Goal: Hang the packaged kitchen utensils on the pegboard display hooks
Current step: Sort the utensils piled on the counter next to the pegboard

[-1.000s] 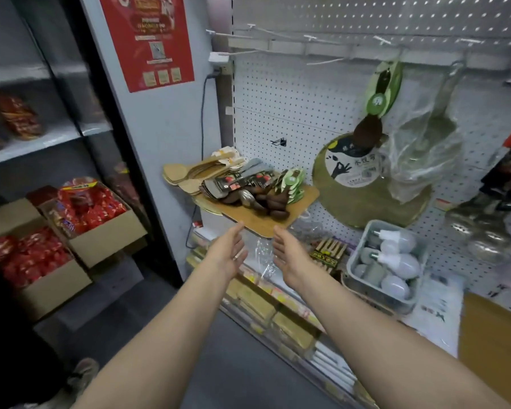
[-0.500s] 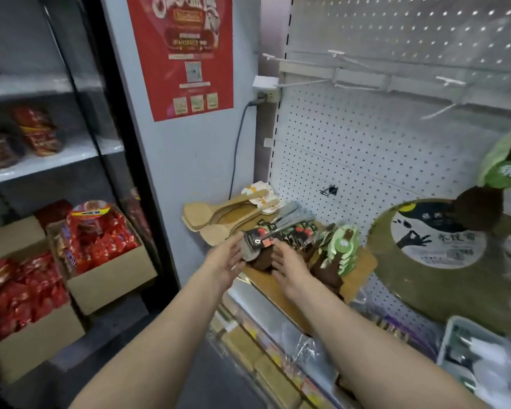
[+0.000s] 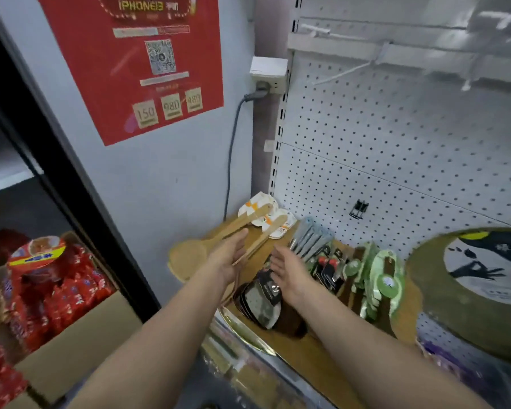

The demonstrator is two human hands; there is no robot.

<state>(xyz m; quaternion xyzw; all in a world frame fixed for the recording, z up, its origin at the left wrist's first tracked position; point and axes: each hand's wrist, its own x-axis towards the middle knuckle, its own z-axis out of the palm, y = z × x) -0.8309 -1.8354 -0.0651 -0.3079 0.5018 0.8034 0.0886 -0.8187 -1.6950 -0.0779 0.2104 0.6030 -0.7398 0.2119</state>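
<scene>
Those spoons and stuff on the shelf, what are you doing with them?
A person is reaching both hands over a pile of kitchen utensils on a wooden shelf. The left hand is open over the wooden spoons, and the right hand is open above the packaged utensils. Nothing is picked up yet. The white pegboard behind has bare hooks waiting near the top.

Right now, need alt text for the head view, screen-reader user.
Two open hands, left hand and right hand, reach over a pile of packaged utensils and wooden spoons on a wooden shelf, holding nothing. Behind stands a white pegboard with bare hooks; a red poster hangs on the wall to the left.
</scene>
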